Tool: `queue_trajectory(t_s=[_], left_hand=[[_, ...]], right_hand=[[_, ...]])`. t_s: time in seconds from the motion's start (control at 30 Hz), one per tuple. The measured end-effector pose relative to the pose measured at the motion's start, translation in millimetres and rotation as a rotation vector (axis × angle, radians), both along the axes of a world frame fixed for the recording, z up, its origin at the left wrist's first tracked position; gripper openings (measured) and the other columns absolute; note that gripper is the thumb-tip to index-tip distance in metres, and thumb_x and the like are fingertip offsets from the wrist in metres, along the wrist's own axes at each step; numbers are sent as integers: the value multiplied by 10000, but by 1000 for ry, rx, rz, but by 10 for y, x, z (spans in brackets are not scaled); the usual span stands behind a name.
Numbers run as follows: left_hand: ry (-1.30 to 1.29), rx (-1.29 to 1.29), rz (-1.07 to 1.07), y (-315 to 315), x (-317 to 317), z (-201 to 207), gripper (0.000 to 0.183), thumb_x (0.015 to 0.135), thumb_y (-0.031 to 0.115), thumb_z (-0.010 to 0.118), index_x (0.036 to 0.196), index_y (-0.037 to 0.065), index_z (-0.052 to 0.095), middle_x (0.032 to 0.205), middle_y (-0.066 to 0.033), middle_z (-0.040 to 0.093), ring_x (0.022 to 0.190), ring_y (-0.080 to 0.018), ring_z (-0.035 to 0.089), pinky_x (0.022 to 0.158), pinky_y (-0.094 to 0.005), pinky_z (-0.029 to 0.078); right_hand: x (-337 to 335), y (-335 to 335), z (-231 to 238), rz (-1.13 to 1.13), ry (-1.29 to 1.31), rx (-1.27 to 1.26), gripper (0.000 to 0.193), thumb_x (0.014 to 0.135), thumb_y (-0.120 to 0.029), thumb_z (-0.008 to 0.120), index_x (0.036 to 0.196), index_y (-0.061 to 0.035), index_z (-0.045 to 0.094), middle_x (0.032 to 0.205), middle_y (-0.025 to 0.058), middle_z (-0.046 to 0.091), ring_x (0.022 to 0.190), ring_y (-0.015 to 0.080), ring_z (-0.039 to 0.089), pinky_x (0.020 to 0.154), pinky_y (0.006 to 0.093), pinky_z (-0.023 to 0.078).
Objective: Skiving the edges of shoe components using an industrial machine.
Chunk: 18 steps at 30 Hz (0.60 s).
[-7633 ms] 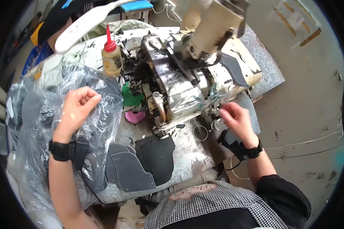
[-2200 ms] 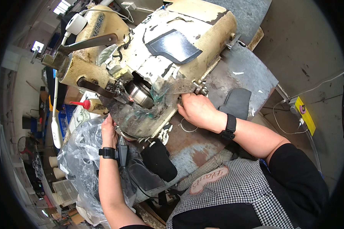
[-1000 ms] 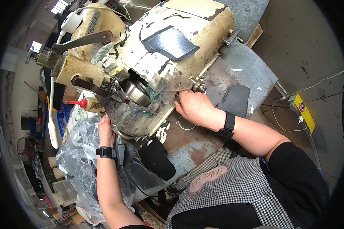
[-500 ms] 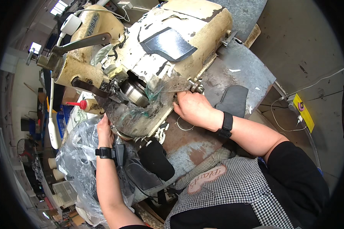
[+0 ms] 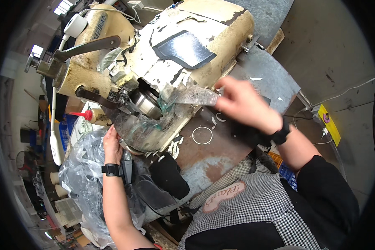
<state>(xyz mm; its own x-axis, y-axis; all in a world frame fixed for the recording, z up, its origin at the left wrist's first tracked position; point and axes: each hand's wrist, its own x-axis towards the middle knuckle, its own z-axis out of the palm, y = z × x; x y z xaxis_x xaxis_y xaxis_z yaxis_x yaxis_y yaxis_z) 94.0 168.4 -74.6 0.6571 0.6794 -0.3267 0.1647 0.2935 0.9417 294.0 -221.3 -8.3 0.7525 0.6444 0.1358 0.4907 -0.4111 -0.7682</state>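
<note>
Your big old sewing machine (image 5: 162, 71) is tipped back on the desk (image 5: 221, 154), so you can see its round shiny metal part (image 5: 148, 102) underneath. Your left hand (image 5: 112, 143) is low at the front edge of the machine, beside the crinkly clear plastic bag (image 5: 81, 175). Its fingers are curled against the machine's bottom edge, but I cannot tell if they grip it or just press on it. Your right hand (image 5: 243, 104) is up by the right side of the machine, and its fingers are pinched shut on a thin, flat, see-through strip (image 5: 196, 96) that points toward the open underside. The hand looks a bit blurry. It looks like you are in the middle of working on the underside of the machine, with one hand keeping it steady and the other bringing the strip in. For the next move, I think the strip's tip needs to go in gently near the shiny part, and your left hand needs to keep the heavy machine from dropping back. Dark shoe pieces (image 5: 168, 175) lie on the desk just below the machine, close to your left arm. A little bottle with a red tip (image 5: 89, 116) stands off to the left, behind the machine
</note>
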Motion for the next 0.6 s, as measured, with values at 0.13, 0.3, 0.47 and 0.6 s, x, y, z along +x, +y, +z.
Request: queue_trajectory(t_s=[0.13,0.3,0.47,0.6], left_hand=[[121,-60,-49,362,-89,-122,325,962,286,579,1078,-13,637,860,-23,665,658,-92,572,608,-249,491],[83,-243,-142,187,163,3,254,957,213,563,1046,-15,629,994,-112,694,902,-220,678,811,-361,557],[32,-259,-196,346,37,-59,223,958,143,542,1119,1,601,1056,-110,682,916,-223,677,824,-364,554],[-28,-216,-178,365,15,-113,206,948,112,555,1117,3,602,1084,-94,674,959,-205,664,853,-340,541]], right_hand=[[920,-529,-68,-344,247,198,309,849,-274,669,987,2,640,722,20,627,630,88,566,530,252,471],[1477,-731,-206,-570,245,121,341,880,-317,623,1000,2,628,755,41,620,612,108,581,501,277,482],[1752,-586,-451,-614,260,76,384,918,-350,530,979,22,605,737,67,614,591,147,602,502,301,497],[1967,-586,-564,-552,350,95,377,935,-331,484,878,13,625,651,59,584,520,145,525,462,317,425]])
